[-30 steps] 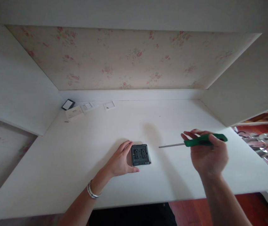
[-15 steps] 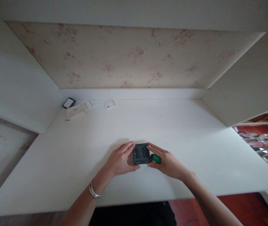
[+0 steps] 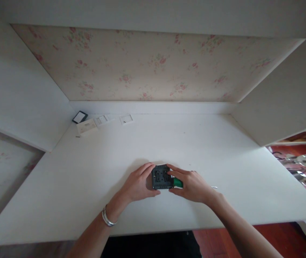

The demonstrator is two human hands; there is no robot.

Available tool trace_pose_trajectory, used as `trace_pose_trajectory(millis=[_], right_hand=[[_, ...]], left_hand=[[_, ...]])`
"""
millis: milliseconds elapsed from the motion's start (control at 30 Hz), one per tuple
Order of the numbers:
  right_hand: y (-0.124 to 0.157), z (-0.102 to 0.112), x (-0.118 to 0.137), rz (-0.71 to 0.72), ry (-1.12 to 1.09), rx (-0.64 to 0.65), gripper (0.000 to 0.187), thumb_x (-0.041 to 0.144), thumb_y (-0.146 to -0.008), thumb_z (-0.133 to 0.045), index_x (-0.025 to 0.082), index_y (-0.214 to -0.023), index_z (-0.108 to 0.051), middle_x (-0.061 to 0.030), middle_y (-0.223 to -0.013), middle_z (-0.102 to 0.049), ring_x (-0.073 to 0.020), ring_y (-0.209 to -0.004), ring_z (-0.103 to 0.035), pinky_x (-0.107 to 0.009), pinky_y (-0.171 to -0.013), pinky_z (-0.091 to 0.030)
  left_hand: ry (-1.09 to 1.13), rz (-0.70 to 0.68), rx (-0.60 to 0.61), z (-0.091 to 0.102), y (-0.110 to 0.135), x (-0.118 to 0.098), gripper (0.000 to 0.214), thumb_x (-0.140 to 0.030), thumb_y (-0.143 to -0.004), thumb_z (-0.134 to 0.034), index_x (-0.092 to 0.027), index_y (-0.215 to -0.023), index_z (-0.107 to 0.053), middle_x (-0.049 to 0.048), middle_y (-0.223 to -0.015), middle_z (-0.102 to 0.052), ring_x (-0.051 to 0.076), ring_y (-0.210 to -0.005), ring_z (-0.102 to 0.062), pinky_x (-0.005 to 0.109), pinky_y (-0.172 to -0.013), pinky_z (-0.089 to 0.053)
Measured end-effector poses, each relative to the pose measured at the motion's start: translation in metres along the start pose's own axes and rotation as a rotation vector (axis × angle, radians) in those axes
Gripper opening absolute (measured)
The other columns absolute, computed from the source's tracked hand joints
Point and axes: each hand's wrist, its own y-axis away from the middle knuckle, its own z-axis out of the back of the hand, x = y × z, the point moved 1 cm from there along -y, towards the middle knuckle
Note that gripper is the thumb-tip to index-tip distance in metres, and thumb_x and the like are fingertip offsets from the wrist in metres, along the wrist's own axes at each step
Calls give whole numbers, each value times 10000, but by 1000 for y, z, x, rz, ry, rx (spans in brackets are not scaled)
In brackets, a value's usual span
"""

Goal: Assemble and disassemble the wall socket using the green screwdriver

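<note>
Between left hand (image 3: 138, 184) and right hand (image 3: 193, 186), a dark housing (image 3: 161, 183) holds two fittings (image 3: 157, 175).

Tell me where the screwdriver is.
The green-handled screwdriver is right of centre in the head view, partly hidden by the right hand, beside the dark square plate.

The right hand (image 3: 192, 184) hid the screwdriver's (image 3: 178, 182) middle, and a sliver (image 3: 78, 136) beyond the left hand (image 3: 136, 183) was unidentifiably small.

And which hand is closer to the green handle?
Right: the right hand is over the green handle; the left hand is across the dark square piece from it.
</note>
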Motion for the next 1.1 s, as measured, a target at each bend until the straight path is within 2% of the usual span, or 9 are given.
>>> trace_pose_trajectory(millis=[200, 333, 467, 633, 833, 1000, 1100], right_hand=[[-7, 15, 0, 50, 53, 16, 415, 353, -730, -594, 295, -1141, -601, -14, -1408, -465, -232, -809, -686, -364, -723, -505], [-10, 19, -1, 60, -29, 6, 430, 318, -668, -631, 283, -1096, -608, -5, -1356, -520, -228, -886, -671, -330, -765, -488], [-10, 23, 0, 71, -96, 2, 405, 306, -665, -633, 279, -1068, -608, -8, -1340, -534, -211, -882, -668, -316, -763, -483], [-9, 20, 0, 33, -138, -15, 500, 268, -708, -607, 273, -1203, -545, -22, -1117, -674, -207, -916, -659, -317, -792, -482], [-10, 7, -8, 108, -64, -19, 391, 320, -760, -620, 286, -1150, -600, -9, -1308, -562, -218, -1041, -623, -330, -857, -485], [-4, 7, -8, 149, 67, -31, 350, 299, -829, -541, 328, -1177, -578, 34, -1328, -550, -226, -948, -666, -343, -754, -517], [0, 11, -4, 175, 118, -29, 293, 272, -835, -530, 315, -1119, -592, 44, -1309, -567, -225, -871, -685, -333, -687, -515]], left_hand=[[69, 66, -18, -1, -1, -3, 911, -392, -515, -832, -263, -1304, -395, 59, -1308, -493, 268, -1184, -500, 415, -1024, -443], [55, 71, -10, -2, 0, -2, 944, -402, -530, -821, -257, -1340, -358, 65, -1348, -460, 269, -1210, -477, 416, -1045, -419], [40, 49, 5, 0, 0, -1, 907, -414, -543, -816, -267, -1323, -378, 49, -1339, -468, 247, -1203, -481, 392, -1041, -430], [22, 40, 0, -2, 0, 2, 849, -442, -578, -798, -266, -1310, -404, 55, -1368, -449, 248, -1234, -461, 393, -1067, -405], [-3, 54, -7, -5, 1, 5, 931, -489, -570, -792, -258, -1359, -355, 65, -1399, -425, 267, -1264, -431, 420, -1077, -388], [-22, 34, 11, -4, 2, 7, 913, -577, -615, -736, -258, -1378, -348, 67, -1421, -414, 271, -1283, -416, 423, -1096, -363], [-37, 44, 12, -5, 2, 10, 909, -611, -646, -697, -247, -1396, -335, 80, -1435, -402, 279, -1294, -407, 432, -1097, -360]])
